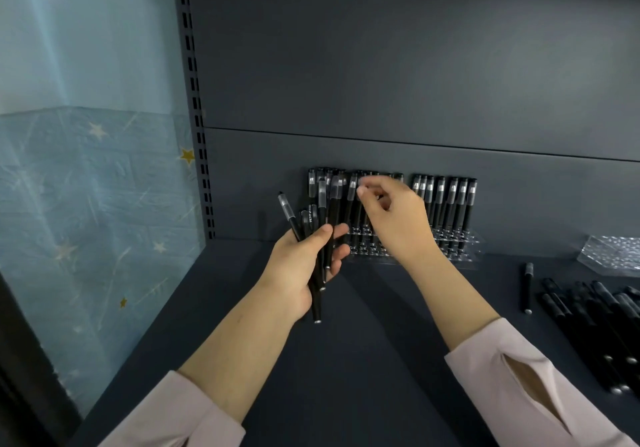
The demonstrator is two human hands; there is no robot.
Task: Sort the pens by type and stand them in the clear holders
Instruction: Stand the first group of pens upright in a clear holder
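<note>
While my left hand [304,259] is grasping a fanned bundle of black pens [317,235] over the shelf [381,360], my right hand [394,221] is curling its fingertips at the caps of the standing pens [350,197] in the far clear holder [363,250]; blur is hiding whether they are pinching one; my right wrist is covering part of that holder; loose pens [595,325] are lying at right, cut off by the frame edge.
</note>
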